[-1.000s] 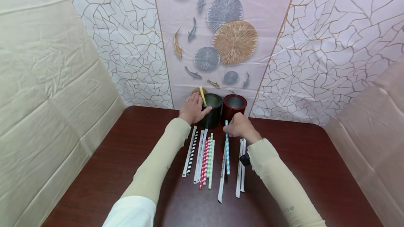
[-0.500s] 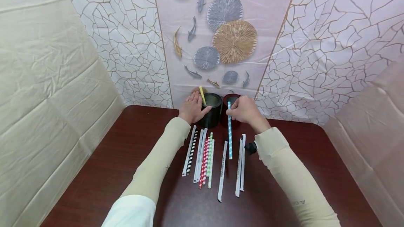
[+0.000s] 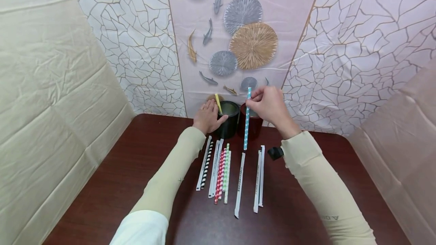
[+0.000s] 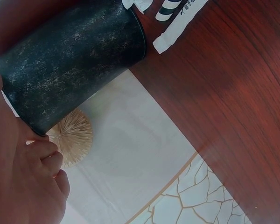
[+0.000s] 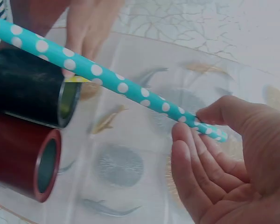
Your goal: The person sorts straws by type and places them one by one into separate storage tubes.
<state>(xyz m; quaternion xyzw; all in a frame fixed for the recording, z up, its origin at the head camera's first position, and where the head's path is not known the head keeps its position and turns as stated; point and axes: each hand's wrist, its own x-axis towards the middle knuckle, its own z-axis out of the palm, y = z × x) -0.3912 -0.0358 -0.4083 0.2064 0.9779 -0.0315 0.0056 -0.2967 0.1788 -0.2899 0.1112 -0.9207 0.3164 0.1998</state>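
Note:
My right hand (image 3: 271, 104) pinches a blue paper straw with white dots (image 3: 246, 129) between thumb and fingers near its upper end. The straw hangs nearly upright in front of a dark red cup (image 3: 256, 126), its lower end above the table. In the right wrist view the dotted straw (image 5: 122, 87) crosses in front of the cups. My left hand (image 3: 207, 118) holds the rim of a black cup (image 3: 229, 126) at its left side, thumb toward the front. A yellow straw (image 3: 218, 104) leans inside that cup, beside my fingers.
On the dark wood table (image 3: 136, 169) lie a black-striped straw (image 3: 207, 165), red-and-white straws (image 3: 219, 179), green-and-white straws (image 3: 227, 175) and several white paper-wrapped straws (image 3: 240, 186). Behind the cups rises a patterned cloth wall (image 3: 201, 99).
My right hand has lifted the blue dotted straw off the table, upward and slightly right, to the front of the red cup. The left hand stays on the black cup.

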